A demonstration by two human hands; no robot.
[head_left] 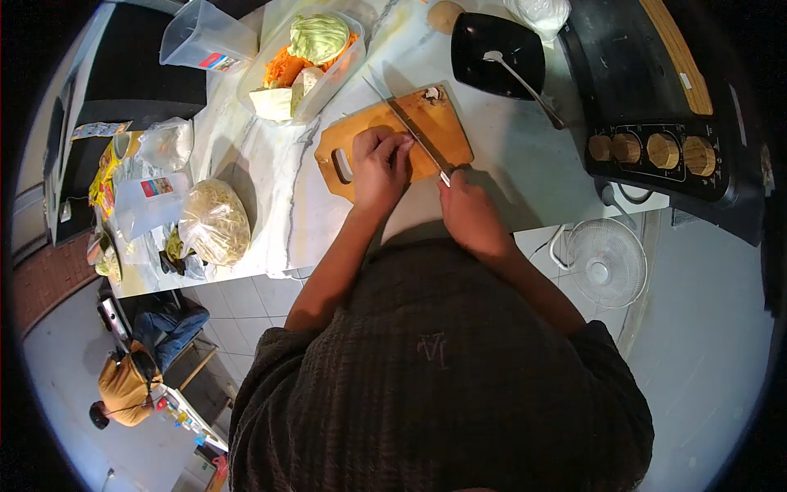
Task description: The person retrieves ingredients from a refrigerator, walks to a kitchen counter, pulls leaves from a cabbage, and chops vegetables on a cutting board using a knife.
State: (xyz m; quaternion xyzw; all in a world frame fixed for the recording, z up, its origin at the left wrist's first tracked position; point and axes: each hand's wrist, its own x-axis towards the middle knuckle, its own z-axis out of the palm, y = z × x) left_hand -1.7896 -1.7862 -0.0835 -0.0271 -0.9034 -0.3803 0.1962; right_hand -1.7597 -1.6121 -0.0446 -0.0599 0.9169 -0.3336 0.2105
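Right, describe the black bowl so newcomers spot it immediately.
On the marble countertop, look between the cutting board and the black appliance with wooden knobs. The squarish bowl is black with a spoon in it, unlike the white bag beside it.

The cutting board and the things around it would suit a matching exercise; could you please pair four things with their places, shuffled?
1. Knife
2. Black bowl
3. Fan
4. Green cabbage piece

A. Beyond the counter's near edge
B. In the clear container, by orange shreds
C. In the right hand
D. On the counter, a utensil in it

Pairs: 1-C, 2-D, 3-A, 4-B
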